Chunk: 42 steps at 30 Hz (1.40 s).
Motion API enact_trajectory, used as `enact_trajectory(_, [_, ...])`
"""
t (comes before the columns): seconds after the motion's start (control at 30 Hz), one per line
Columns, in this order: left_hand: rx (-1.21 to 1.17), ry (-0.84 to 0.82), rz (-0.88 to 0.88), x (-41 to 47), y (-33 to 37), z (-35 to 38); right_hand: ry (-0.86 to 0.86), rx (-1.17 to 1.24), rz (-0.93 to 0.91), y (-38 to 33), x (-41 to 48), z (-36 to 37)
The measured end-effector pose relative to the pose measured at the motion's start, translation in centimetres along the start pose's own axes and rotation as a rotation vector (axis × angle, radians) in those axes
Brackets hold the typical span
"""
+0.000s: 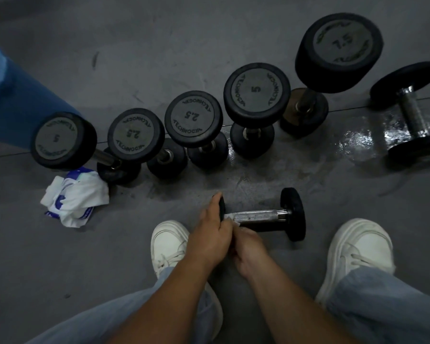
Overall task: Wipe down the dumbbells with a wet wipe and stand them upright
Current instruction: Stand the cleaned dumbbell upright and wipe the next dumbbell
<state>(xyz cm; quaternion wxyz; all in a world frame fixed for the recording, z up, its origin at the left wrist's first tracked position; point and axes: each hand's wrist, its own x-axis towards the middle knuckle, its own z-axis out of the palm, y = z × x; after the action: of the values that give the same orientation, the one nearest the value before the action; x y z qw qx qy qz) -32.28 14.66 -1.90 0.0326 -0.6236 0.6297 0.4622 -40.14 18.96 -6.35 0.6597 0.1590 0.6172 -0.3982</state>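
Observation:
A small black dumbbell (pixel 271 216) with a chrome handle lies on its side on the grey floor between my feet. My left hand (pixel 210 234) grips its left head. My right hand (pixel 246 247) holds a white wet wipe (pixel 235 223) against the left end of the handle; most of the wipe is hidden by my fingers. Several dumbbells stand upright in a row behind it: a 5 (pixel 63 140), two 2.5s (pixel 135 135) (pixel 193 119), another 5 (pixel 256 91) and a 7.5 (pixel 339 50). Another dumbbell (pixel 412 111) lies on its side at the far right.
A wet wipe packet with crumpled white wipes (pixel 73 197) lies on the floor at the left. A blue rolled mat (pixel 8 100) lies at the far left. The floor (pixel 358 137) is wet and shiny near the lying right dumbbell. My white shoes (pixel 168 244) (pixel 360 249) flank my hands.

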Motion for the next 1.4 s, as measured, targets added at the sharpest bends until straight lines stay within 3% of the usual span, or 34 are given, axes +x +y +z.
enact_trajectory(0.17, [-0.012,0.003,-0.014,0.2,0.3,-0.1,0.077,0.121,0.029,-1.6,-0.5,2.2])
enact_trajectory(0.33, [-0.025,-0.007,0.008,-0.4,0.1,0.0,-0.030,0.044,-0.019,-0.2,-1.0,0.9])
enact_trajectory(0.5, [-0.014,0.004,0.002,-0.1,0.3,0.0,0.042,0.078,-0.017,-1.1,-0.4,1.8])
enact_trajectory(0.67, [0.011,0.005,0.000,0.1,0.4,-0.2,0.031,-0.075,-0.085,0.1,-0.4,0.6])
enact_trajectory(1.0, [0.025,0.008,0.017,0.0,0.6,-0.4,-0.013,0.166,-0.027,0.7,-1.0,-0.4])
enact_trajectory(1.2, [0.031,0.022,0.010,0.2,0.8,-0.5,-0.035,0.132,0.012,-0.9,-0.7,0.6])
enact_trajectory(1.4, [0.023,0.036,0.031,0.1,0.8,-0.4,0.013,0.247,0.012,1.1,-0.8,1.7])
